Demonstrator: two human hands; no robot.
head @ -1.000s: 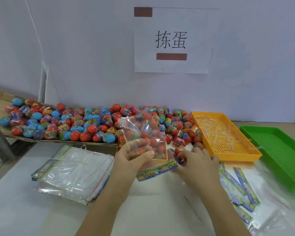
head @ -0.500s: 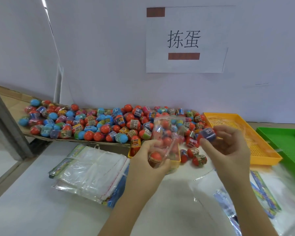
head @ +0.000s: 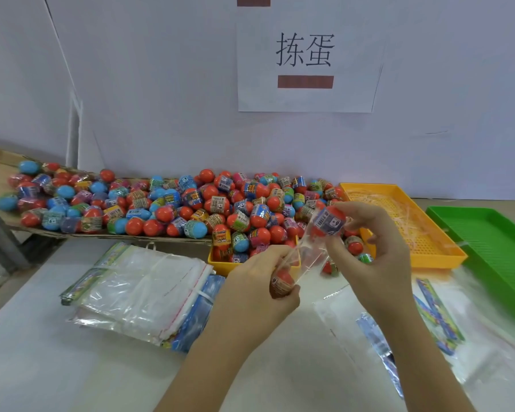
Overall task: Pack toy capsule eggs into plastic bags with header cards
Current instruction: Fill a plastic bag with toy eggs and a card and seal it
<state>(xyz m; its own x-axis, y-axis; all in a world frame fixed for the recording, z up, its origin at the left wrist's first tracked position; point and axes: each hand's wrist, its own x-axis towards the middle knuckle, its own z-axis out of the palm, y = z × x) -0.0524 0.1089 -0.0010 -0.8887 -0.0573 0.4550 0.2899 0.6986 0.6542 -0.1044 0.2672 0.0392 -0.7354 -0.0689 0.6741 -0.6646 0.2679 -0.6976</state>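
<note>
White table, egg heap against the back wall: second egg meets the plastic bag.
From my seat, the left hand is clenched round the bag's lower end, gripping a red egg through the film. The right hand pinches the second egg at the opening; whether just inside or outside I cannot tell. My worry: the film looks limp and the mouth narrow, so the egg may catch the lip, fold it shut and drop to the table, rolling among loose ones by the orange tray.

Glossy plastic eggs, a clear crinkled plastic bag, perforated plastic trays.
</note>
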